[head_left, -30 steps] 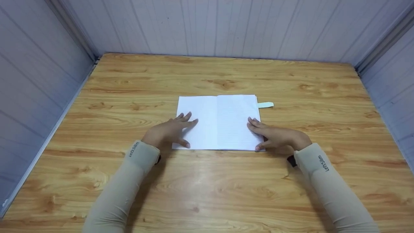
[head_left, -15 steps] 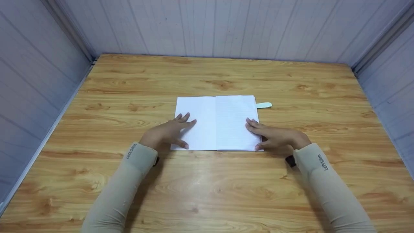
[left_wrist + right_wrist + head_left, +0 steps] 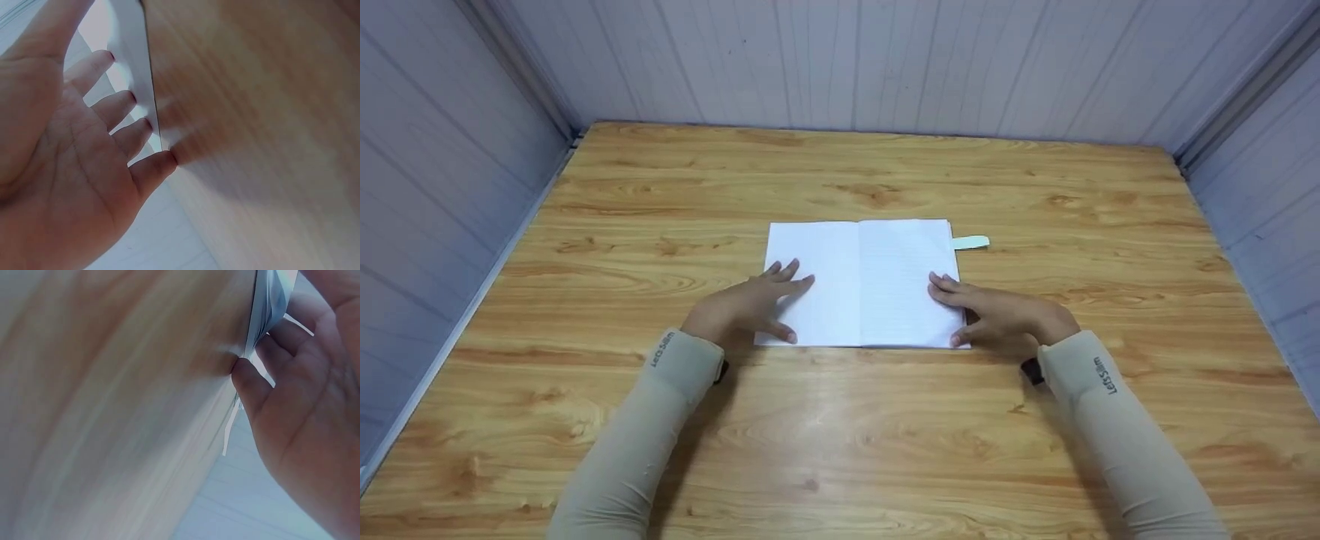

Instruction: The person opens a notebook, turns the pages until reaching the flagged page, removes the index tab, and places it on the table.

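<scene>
An open notebook (image 3: 859,259) lies flat on the wooden table, its left page blank-looking and its right page faintly ruled. A pale green tab (image 3: 971,242) sticks out past its right edge. On the left page rests my left hand (image 3: 750,304), fingers spread; in the left wrist view the fingertips touch the paper (image 3: 132,56) and the little finger reaches the table beside it. My right hand (image 3: 997,311) lies over the right page's outer edge with fingers extended. In the right wrist view the page edges (image 3: 269,306) show by its fingers, and the little finger meets the table.
The wooden table (image 3: 840,450) extends around the notebook on every side. Pale panelled walls (image 3: 855,60) stand behind it and at both sides. Each forearm wears a beige sleeve (image 3: 615,450), with a dark band near the wrist.
Both hands keep their places on the notebook. The whole head view has shifted slightly.
</scene>
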`<action>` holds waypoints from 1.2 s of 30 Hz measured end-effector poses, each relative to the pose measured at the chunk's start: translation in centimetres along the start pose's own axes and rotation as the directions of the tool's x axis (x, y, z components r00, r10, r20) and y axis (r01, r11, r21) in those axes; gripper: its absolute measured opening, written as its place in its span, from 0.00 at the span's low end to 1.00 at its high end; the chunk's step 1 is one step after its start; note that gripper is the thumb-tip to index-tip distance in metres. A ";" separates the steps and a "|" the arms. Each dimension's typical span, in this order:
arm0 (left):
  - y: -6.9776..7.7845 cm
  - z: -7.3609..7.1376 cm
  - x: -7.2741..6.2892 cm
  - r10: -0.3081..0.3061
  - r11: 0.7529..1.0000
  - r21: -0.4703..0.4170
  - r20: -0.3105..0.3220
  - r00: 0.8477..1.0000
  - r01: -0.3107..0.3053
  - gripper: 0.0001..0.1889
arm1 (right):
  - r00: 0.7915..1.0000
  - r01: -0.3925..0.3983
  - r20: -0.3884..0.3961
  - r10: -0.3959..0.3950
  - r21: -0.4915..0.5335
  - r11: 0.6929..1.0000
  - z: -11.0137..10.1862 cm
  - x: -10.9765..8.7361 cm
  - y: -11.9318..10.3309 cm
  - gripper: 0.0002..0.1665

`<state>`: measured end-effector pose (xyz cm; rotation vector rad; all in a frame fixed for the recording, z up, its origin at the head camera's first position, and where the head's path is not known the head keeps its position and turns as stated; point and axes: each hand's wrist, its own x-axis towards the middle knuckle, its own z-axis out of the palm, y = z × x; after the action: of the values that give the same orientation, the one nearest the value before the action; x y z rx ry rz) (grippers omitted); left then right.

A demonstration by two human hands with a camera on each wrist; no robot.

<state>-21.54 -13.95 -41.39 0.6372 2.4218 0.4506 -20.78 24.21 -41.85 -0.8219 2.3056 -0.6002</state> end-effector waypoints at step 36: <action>0.4 -0.3 -0.1 0.046 0.999 0.012 -0.106 0.993 -0.045 0.42 | 0.999 0.040 -0.018 -0.040 0.043 0.998 0.0 0.1 0.3 0.48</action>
<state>-21.50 -13.70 -40.87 0.6895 2.5149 0.5037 -20.94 24.33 -42.06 -0.8471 2.2886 -0.6751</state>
